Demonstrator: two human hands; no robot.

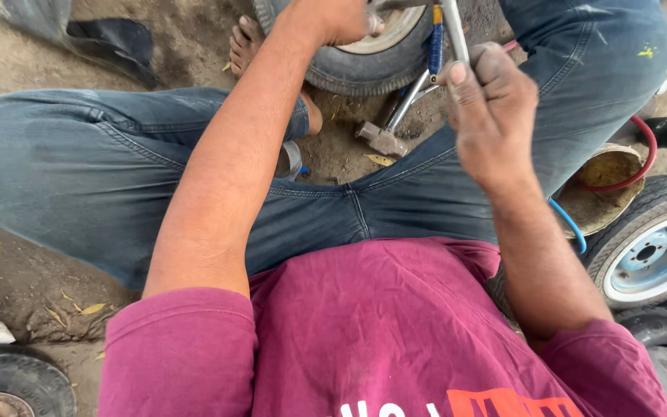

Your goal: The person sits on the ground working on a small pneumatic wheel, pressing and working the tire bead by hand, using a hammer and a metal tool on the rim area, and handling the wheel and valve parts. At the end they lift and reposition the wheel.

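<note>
Between our spread knees, on dusty ground, we sit over a small wheel (364, 58) with a worn rubber tyre and pale rim. Our left hand (333, 17) presses closed on its top edge, though what it holds is cut off. Our right hand (492, 116) is nearer us, fist wrapped around a slim metal bar (454, 31) whose long axis runs up and away toward the wheel. A steel hammer (384, 137) lies just below the tyre, handle slanting up to the right. Another wheel (654, 247), blue-rimmed, sits at right.
</note>
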